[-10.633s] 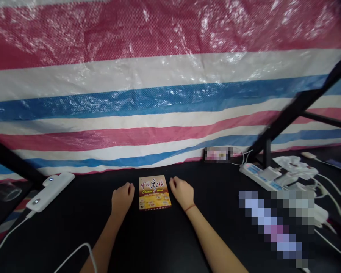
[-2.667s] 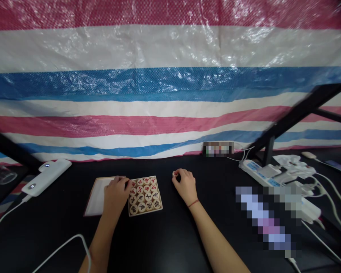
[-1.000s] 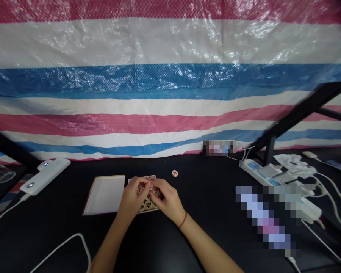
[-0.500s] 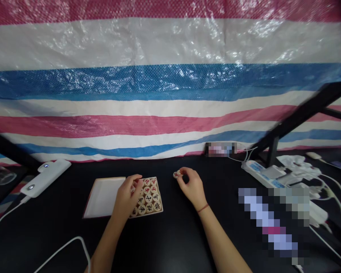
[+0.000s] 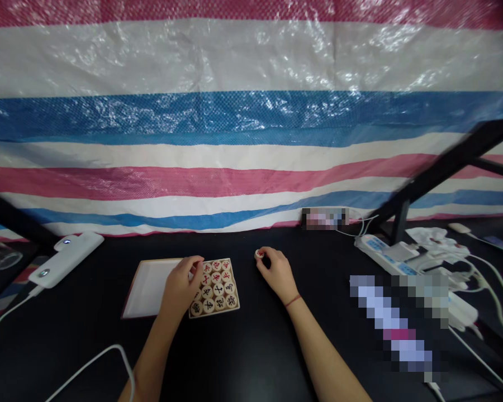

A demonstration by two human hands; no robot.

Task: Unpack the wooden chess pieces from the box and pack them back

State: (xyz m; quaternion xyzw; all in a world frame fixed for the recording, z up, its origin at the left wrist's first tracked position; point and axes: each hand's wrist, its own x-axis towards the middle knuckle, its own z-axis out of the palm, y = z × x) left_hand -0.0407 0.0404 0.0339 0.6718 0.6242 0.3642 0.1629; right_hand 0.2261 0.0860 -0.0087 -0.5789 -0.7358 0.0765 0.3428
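Observation:
A shallow box [image 5: 237,290] of round wooden Chinese chess pieces [image 5: 218,288], marked in red or black characters, lies on the black table. My left hand [image 5: 180,285] is over the box's left side, fingers curled together; whatever they hold, if anything, is hidden. Partly behind that hand lies the box lid [image 5: 146,287], its white inside facing up. To the right of the box, my right hand [image 5: 279,272] pinches a red-marked Chinese chess piece [image 5: 259,254] between thumb and fingers, at the table surface. Whether another piece is under it I cannot tell.
A white device [image 5: 69,262] with a cable stands at the left, near a clear glass [image 5: 2,255]. At the right lie a power strip [image 5: 388,254], plugs and white cables. A striped plastic sheet [image 5: 235,117] hangs behind the table. A white cable [image 5: 117,349] loops near my left forearm.
My left hand has drawn slightly left, uncovering more of the pieces. Two pieces showed side by side at my right fingertips before; one shows now.

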